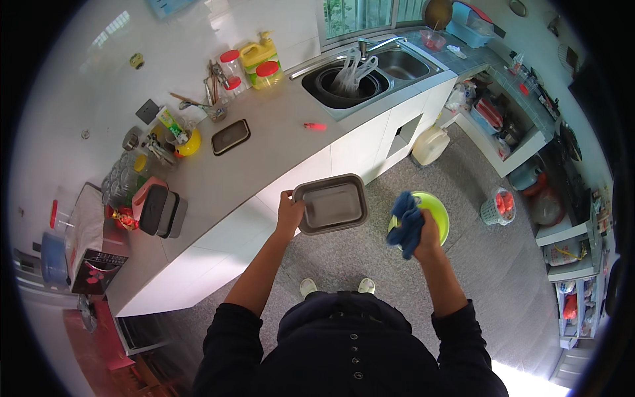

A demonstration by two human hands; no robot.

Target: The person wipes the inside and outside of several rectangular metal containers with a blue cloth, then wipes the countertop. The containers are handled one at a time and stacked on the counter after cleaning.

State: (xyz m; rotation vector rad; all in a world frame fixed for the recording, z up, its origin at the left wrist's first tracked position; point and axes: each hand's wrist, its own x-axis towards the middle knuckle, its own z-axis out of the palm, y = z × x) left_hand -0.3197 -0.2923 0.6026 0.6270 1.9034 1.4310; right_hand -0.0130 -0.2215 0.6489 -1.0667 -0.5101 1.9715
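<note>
My left hand [290, 213] grips the left rim of a grey-brown rectangular container [333, 204], held in the air past the counter's front edge with its inside facing up. In my right hand [428, 238] is a bunched blue cloth [407, 223], apart from the container. Below the cloth, a yellow-green basin [439, 211] stands on the floor, partly hidden. On the counter [268, 154] lies a shallow rectangular lid or tray [231, 137] with a dark rim. A small red item [315, 126] lies nearer the sink.
A double sink [407, 64] holds a black basin [374, 87] with a plastic bag in it. Jars, a yellow jug [263, 52] and utensils line the wall. Stacked rectangular containers [161, 211] and a microwave [99, 268] stand left. A basket [491, 212] and a whitish jerrycan [430, 145] stand on the floor.
</note>
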